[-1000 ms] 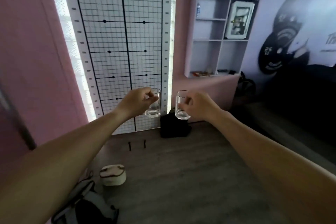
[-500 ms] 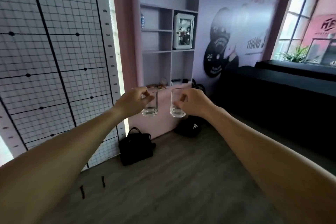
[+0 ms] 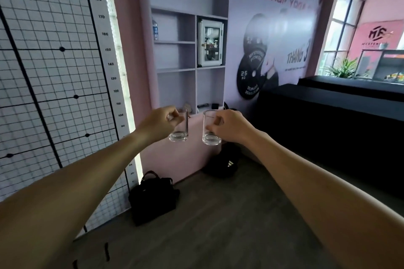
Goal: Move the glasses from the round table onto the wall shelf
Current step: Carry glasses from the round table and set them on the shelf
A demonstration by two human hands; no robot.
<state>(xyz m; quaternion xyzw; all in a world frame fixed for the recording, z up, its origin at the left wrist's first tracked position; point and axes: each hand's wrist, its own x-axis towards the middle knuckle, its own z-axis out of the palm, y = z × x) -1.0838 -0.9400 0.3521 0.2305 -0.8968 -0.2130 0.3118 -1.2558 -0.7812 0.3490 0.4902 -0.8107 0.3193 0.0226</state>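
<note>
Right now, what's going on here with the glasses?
A person is carrying two clear, empty glasses, one in each hand, held upright in the air. The left hand pinches the left glass and the right hand pinches the right glass. The wall shelf is straight ahead, beyond the glasses; neither glass is on it yet. Bags sit on the floor below.

Single head-worn view, looking forward and slightly down along both outstretched forearms toward the wall shelf [image 3: 189,67], near, floor [image 3: 218,225] below.
</note>
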